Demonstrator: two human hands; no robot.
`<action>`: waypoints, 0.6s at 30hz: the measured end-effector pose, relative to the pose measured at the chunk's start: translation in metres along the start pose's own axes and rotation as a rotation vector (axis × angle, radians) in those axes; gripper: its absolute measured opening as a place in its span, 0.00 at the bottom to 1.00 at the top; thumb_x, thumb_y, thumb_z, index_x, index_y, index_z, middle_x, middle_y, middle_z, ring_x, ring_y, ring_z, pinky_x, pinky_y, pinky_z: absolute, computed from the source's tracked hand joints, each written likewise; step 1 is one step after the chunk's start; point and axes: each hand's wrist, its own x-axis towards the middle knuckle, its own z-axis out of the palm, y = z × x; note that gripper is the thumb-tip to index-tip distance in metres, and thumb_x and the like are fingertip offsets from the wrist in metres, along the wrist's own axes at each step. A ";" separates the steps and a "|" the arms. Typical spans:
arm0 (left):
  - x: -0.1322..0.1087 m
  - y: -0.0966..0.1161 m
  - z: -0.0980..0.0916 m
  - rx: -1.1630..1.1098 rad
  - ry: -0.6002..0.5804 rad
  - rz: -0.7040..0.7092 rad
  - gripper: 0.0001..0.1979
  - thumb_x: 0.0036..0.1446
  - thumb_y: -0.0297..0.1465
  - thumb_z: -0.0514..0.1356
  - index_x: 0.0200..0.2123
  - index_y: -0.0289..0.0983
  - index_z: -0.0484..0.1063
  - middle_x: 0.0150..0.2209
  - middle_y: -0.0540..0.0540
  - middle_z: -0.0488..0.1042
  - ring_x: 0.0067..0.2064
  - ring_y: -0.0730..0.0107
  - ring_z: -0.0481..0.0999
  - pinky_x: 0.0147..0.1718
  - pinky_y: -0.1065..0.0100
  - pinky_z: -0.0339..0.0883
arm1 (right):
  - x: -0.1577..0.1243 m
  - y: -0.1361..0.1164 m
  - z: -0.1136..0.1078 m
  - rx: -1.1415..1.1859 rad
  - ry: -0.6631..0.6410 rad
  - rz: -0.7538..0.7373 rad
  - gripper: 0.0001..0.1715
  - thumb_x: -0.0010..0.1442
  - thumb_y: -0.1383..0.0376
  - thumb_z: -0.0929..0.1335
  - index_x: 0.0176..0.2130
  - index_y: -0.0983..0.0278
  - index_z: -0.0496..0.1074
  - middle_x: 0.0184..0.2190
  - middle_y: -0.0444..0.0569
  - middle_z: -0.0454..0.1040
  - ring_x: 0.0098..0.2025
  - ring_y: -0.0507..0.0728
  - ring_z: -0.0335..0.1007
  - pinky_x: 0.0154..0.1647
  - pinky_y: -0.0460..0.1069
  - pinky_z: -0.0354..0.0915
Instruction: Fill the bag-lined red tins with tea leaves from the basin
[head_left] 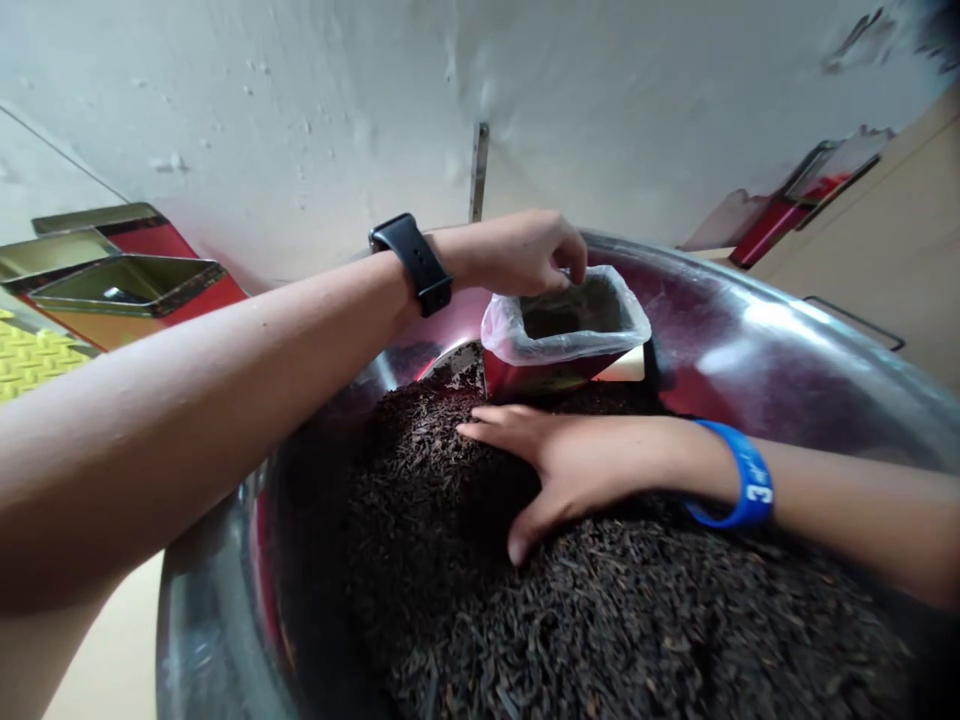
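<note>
Dark loose tea leaves (637, 620) fill much of a large shiny metal basin (810, 350). Inside it, toward the far side, stands a red tin (525, 378) lined with a clear plastic bag (510, 335) folded out over the rim. My left hand (525, 250), with a black watch on the wrist, is curled over the bag's back left edge and grips it; part of that edge is hidden behind the hand. My right hand (559, 455), wearing a blue wristband, lies on the tea just in front of the tin, thumb and fingers spread.
Several open red and gold tins (127, 285) stand outside the basin at left, beside a yellow textured mat (37, 355). Another red tin (780, 220) is at the right. Behind the basin rises a pale wall (360, 110) with a metal strip (478, 170).
</note>
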 end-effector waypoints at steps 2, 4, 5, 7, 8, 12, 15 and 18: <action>0.000 0.000 0.000 -0.006 -0.005 -0.019 0.16 0.50 0.29 0.55 0.43 0.36 0.73 0.35 0.49 0.74 0.36 0.71 0.68 0.34 0.71 0.60 | 0.001 0.002 0.003 0.020 -0.085 -0.005 0.61 0.38 0.41 0.69 0.63 0.63 0.47 0.60 0.57 0.52 0.59 0.66 0.50 0.55 0.56 0.53; 0.000 -0.001 0.000 -0.014 -0.002 -0.035 0.17 0.49 0.29 0.55 0.43 0.36 0.73 0.37 0.48 0.73 0.37 0.71 0.69 0.35 0.72 0.60 | 0.002 -0.003 0.000 0.003 -0.097 -0.028 0.57 0.39 0.42 0.69 0.60 0.63 0.53 0.56 0.56 0.59 0.54 0.65 0.57 0.52 0.54 0.57; 0.000 -0.001 0.000 -0.023 0.000 -0.037 0.18 0.49 0.28 0.54 0.44 0.36 0.72 0.37 0.48 0.73 0.37 0.71 0.70 0.35 0.72 0.60 | 0.002 -0.007 -0.002 -0.014 -0.093 -0.032 0.52 0.40 0.43 0.69 0.58 0.62 0.57 0.52 0.55 0.63 0.51 0.63 0.61 0.50 0.53 0.59; 0.000 -0.002 -0.001 -0.052 0.003 -0.030 0.19 0.48 0.28 0.54 0.46 0.36 0.71 0.39 0.47 0.73 0.38 0.71 0.70 0.34 0.73 0.60 | 0.003 -0.014 -0.008 -0.060 -0.086 -0.033 0.37 0.46 0.48 0.68 0.53 0.61 0.65 0.46 0.53 0.68 0.44 0.61 0.66 0.44 0.52 0.61; 0.000 -0.002 -0.001 -0.071 0.005 -0.026 0.20 0.48 0.27 0.54 0.47 0.36 0.70 0.40 0.46 0.73 0.38 0.72 0.70 0.34 0.74 0.60 | 0.002 -0.017 -0.011 -0.083 -0.089 -0.038 0.31 0.49 0.51 0.67 0.50 0.61 0.67 0.43 0.52 0.70 0.41 0.59 0.67 0.41 0.51 0.61; -0.001 -0.002 -0.002 -0.125 0.005 -0.039 0.23 0.48 0.28 0.54 0.50 0.36 0.67 0.42 0.45 0.73 0.38 0.72 0.70 0.34 0.74 0.60 | -0.001 -0.022 -0.021 -0.088 -0.090 -0.109 0.18 0.54 0.58 0.64 0.45 0.61 0.71 0.39 0.50 0.74 0.37 0.57 0.69 0.38 0.49 0.61; -0.002 -0.001 -0.003 -0.126 -0.030 -0.065 0.19 0.49 0.29 0.54 0.46 0.38 0.71 0.40 0.46 0.75 0.36 0.72 0.70 0.34 0.73 0.60 | -0.004 -0.021 -0.032 -0.030 -0.062 -0.143 0.18 0.55 0.57 0.64 0.44 0.62 0.71 0.36 0.49 0.74 0.36 0.55 0.69 0.37 0.48 0.60; -0.003 -0.002 -0.004 -0.134 -0.038 -0.088 0.17 0.49 0.31 0.54 0.43 0.40 0.74 0.38 0.48 0.76 0.35 0.72 0.71 0.33 0.73 0.60 | -0.007 -0.021 -0.048 0.005 0.010 -0.141 0.19 0.56 0.56 0.63 0.43 0.63 0.71 0.35 0.48 0.74 0.35 0.54 0.69 0.36 0.47 0.60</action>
